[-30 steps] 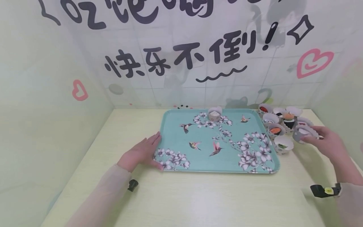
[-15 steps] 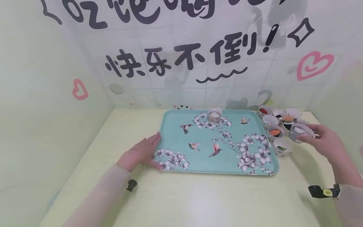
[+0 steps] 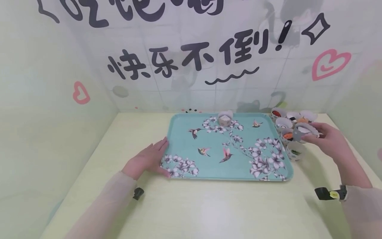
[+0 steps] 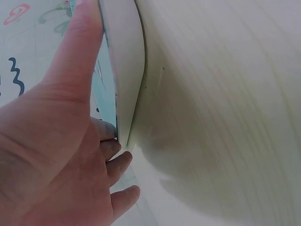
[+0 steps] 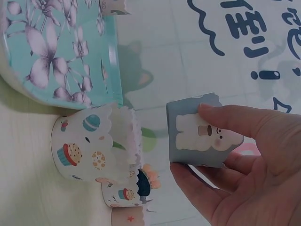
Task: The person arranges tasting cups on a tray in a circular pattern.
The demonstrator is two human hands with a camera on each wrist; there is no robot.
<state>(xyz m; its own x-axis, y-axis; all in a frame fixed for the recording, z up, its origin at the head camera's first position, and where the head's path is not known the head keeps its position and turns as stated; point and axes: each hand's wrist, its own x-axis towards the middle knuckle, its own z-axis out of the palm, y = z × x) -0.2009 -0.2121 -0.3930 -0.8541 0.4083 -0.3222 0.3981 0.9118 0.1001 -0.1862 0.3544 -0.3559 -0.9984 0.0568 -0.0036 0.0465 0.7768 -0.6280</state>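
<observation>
Your right hand (image 3: 328,139) grips a small grey cup (image 3: 300,133) at the right of the head view, thumb on one side and fingers on the other, holding it above a cluster of paper cups on the pale counter (image 3: 209,205). A white bear printed on the grey cup's side faces the right wrist camera, your thumb lying partly over it.

At left of centre in the head view, your left hand (image 3: 146,161) lies with fingers extended along the left edge of a turquoise tray (image 3: 215,171), thumb at its lower left corner. Blossoms and hummingbirds decorate the tray, which fills the middle of the frame. One cup with white contents (image 3: 225,119) stands upright on it, near the far edge.

Just beside the tray's right edge, a white cup with something green inside (image 3: 295,152) stands lowest in the frame; a cup with orange contents (image 3: 287,135) sits above it, and a cup with red contents (image 3: 277,114) by the tray's upper right corner. Your hand and the grey cup partly hide others. Black lettering and pink hearts mark the wall (image 3: 185,99) behind.
</observation>
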